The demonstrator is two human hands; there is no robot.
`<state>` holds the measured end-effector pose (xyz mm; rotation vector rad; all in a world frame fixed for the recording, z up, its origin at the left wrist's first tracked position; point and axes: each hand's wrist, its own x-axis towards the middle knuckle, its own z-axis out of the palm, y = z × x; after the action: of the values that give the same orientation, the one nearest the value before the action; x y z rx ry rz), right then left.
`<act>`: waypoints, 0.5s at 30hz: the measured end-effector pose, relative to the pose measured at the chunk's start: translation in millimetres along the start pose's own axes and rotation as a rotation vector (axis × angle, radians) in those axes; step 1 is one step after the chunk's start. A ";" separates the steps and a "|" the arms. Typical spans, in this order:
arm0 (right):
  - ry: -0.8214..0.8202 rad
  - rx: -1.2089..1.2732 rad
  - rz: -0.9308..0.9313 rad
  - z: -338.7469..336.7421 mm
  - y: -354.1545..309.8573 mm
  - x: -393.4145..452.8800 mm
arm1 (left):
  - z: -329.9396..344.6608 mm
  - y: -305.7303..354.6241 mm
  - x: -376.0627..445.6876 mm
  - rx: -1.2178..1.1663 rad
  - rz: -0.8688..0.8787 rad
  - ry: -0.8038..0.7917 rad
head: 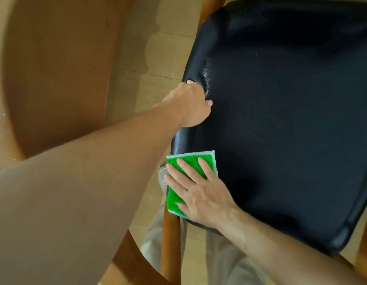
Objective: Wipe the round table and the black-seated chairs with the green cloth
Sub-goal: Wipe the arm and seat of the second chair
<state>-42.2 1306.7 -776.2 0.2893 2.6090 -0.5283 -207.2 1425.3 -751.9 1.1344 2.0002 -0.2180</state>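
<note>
Head view: right hand (pixel 201 194) fingers flat atop green cloth (pixel 188 161); left hand (pixel 191 105) grips seat (pixel 281 120).

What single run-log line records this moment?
left hand: grips seat edge | right hand: presses green cloth flat on seat | step: wiping chair

Both my arms are bare up to the frame edge, with no sleeve, watch or ring. At six o'clock I wear light beige trousers (pixel 223 262). Near the middle, one pale grey shoe (pixel 162 177) shows.
</note>
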 end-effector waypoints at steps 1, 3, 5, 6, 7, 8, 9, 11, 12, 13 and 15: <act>0.012 0.015 -0.001 -3.2 6.3 4.0 | -1.4 0.0 1.5 -0.009 0.006 0.003; 0.077 0.002 0.080 -15.3 21.8 14.5 | -2.9 1.0 5.1 -0.045 0.008 -0.003; 0.149 -0.005 0.196 -29.9 40.0 27.1 | -5.7 3.1 6.3 -0.039 0.023 -0.004; 0.176 -0.003 0.226 -35.3 48.1 32.8 | -7.7 4.2 6.4 -0.055 0.017 0.006; 0.190 0.002 0.240 -38.9 52.9 36.6 | -9.7 5.3 6.6 -0.075 0.009 0.015; 0.190 0.011 0.249 -40.4 53.8 38.9 | -11.1 6.9 7.1 -0.072 0.011 0.022; 0.189 0.018 0.264 -40.1 50.8 39.2 | -12.1 8.8 6.5 -0.048 0.024 0.030; 0.182 0.012 0.319 -34.4 36.2 36.0 | -13.1 10.9 5.5 -0.009 0.033 0.039; 0.176 0.003 0.338 -29.6 25.9 32.2 | -13.1 10.8 5.5 -0.009 0.024 0.043; 0.169 -0.001 0.338 -24.0 15.8 26.8 | -13.5 9.8 5.3 -0.007 0.021 0.045; 0.146 0.000 0.275 -10.4 -1.6 10.9 | -12.2 8.1 6.0 -0.002 0.032 0.050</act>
<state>-56.3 1310.8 -772.3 0.6985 2.6468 -0.4249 -209.4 1439.9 -746.3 1.1808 2.0240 -0.1723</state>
